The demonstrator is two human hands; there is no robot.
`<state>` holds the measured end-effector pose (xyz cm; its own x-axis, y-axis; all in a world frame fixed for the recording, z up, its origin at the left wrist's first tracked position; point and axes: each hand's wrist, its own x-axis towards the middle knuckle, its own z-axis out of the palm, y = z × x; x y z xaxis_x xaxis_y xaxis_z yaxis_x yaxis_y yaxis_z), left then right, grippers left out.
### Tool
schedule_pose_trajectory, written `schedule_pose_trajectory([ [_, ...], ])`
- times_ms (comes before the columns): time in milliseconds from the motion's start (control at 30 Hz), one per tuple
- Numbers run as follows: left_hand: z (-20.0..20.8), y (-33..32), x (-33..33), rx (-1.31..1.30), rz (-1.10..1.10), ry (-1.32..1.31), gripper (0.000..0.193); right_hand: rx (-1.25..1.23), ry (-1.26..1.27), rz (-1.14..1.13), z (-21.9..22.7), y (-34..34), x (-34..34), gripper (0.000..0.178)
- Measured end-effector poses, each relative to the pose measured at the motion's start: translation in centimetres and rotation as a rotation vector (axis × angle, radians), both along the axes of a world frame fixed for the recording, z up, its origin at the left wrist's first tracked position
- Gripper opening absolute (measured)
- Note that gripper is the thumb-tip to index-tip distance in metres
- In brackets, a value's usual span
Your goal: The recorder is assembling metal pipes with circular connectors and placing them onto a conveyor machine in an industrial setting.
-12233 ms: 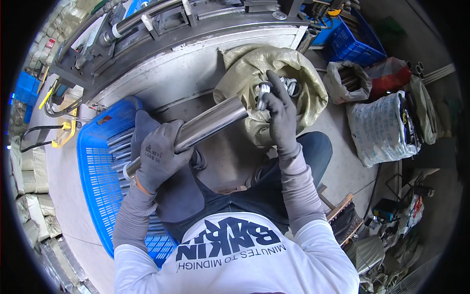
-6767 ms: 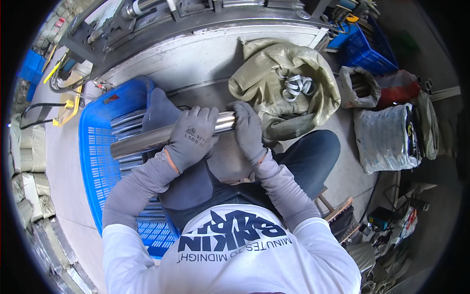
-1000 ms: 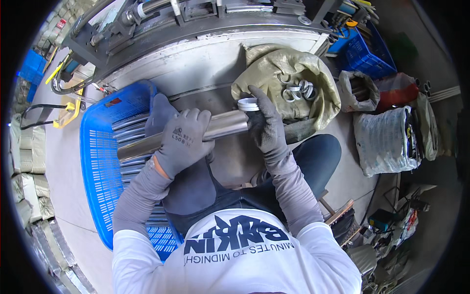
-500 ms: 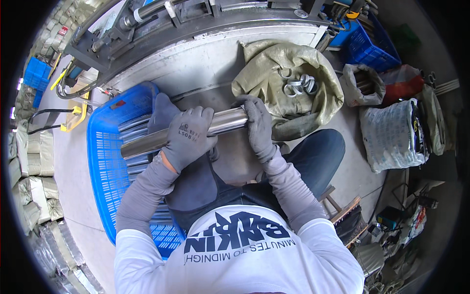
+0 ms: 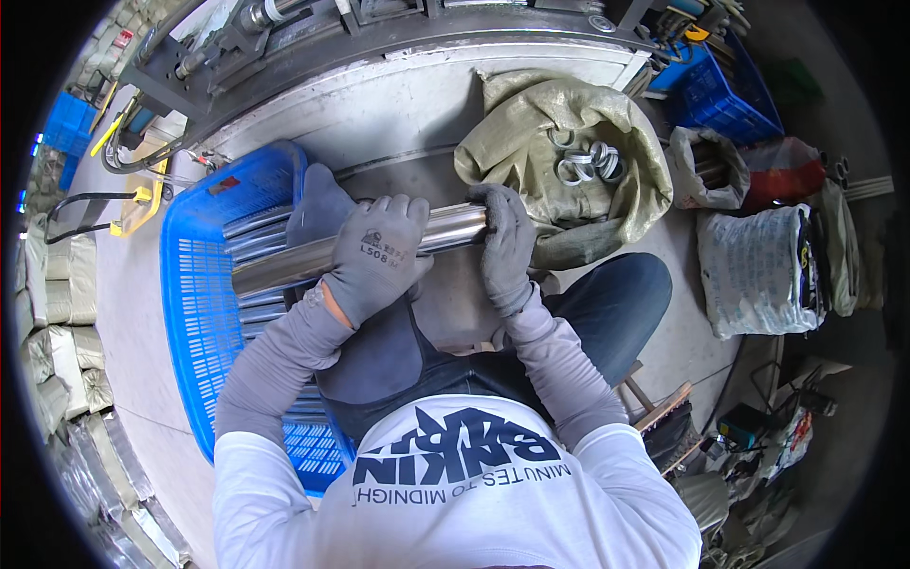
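A shiny metal tube [image 5: 284,267] lies across my lap, its left end over the blue basket. Around its middle my gloved left hand [image 5: 379,254] is closed, back of the hand upward. My gloved right hand [image 5: 504,248] wraps the tube's right end, thumb side toward me; whether it also holds something small at that end is hidden. More metal tubes [image 5: 261,232] lie in the blue perforated basket [image 5: 194,313] on my left. Beyond my right hand stands an olive woven sack [image 5: 512,128], rolled open, with several metal rings [image 5: 588,163] in it.
A long metal machine bench [image 5: 408,76] runs along the far side. At the right are a small white sack [image 5: 701,171], a white bulky bag [image 5: 754,275] and a blue crate [image 5: 725,95]. A yellow bracket [image 5: 140,211] with black hoses stands left of the basket.
My left hand has shifted slightly right along the tube. The right hand stays around the tube's end, and the whole view has tilted a little.
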<state>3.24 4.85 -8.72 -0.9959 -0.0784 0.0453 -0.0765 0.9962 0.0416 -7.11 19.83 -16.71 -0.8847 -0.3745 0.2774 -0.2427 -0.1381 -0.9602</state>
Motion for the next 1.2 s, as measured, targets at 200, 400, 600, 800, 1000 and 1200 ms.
schedule_pose_trajectory([
  [200,-0.4,-0.3,0.1,0.011,-0.013,-0.032,0.047,0.036,-0.148,0.021,0.7,-0.2,0.4,0.031],
  [400,0.8,0.8,-0.7,-0.026,-0.093,-0.074,0.055,-0.031,-0.235,-0.004,-3.0,-0.7,-1.2,0.034],
  [600,-1.9,1.2,5.3,1.095,0.292,0.216,0.051,0.136,-0.197,-0.147,-4.0,2.4,-6.3,0.038],
  [800,-2.0,-4.9,-0.1,0.312,0.034,0.972,0.046,0.045,-0.143,0.087,0.1,0.6,-6.0,0.049],
  [1000,11.0,-3.0,-1.8,0.983,0.282,0.78,0.042,1.139,0.652,-0.489,-7.6,5.0,-19.4,0.038],
  [1200,5.4,-2.0,-2.0,0.082,-0.055,0.305,0.055,1.465,0.673,-0.509,-13.9,7.5,-23.2,0.029],
])
